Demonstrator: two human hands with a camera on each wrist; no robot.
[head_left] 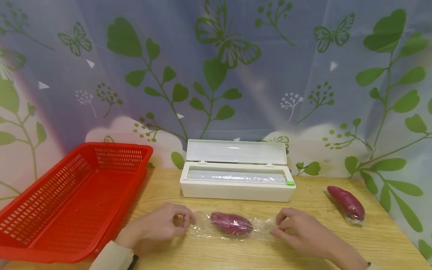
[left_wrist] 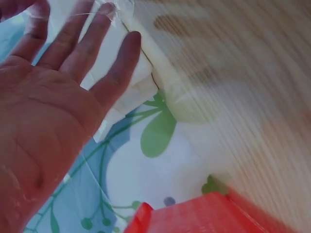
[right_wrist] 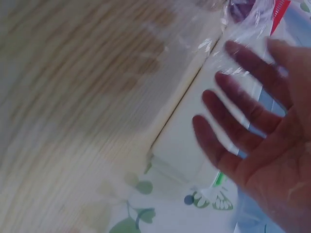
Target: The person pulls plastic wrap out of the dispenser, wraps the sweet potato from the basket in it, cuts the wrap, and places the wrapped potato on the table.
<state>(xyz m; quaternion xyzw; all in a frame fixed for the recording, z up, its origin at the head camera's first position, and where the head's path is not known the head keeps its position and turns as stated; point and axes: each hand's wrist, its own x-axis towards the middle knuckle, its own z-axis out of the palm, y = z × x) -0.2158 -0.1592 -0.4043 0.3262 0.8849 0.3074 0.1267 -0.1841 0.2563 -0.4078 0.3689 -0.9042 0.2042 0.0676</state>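
A purple-skinned sweet potato (head_left: 231, 224) lies on a sheet of clear plastic wrap (head_left: 263, 227) in front of the white wrap box. My left hand (head_left: 165, 222) pinches the wrap's left end between thumb and fingers. At the opposite end my right hand (head_left: 300, 231) holds the film's edge with thumb and index finger. The right wrist view shows its other fingers (right_wrist: 214, 138) spread apart, with crinkled film at the index fingertip. In the left wrist view, film shows at the fingertips (left_wrist: 108, 8), and the thumb is partly cut off.
The white wrap box (head_left: 236, 192) stands behind the sheet, lid (head_left: 236, 152) raised, a film roll (head_left: 236, 176) inside. A red plastic basket (head_left: 111, 210) occupies the left side. Another sweet potato (head_left: 347, 202), wrapped in film, lies at the right. A patterned curtain (head_left: 256, 97) hangs behind the wooden table (head_left: 162, 258).
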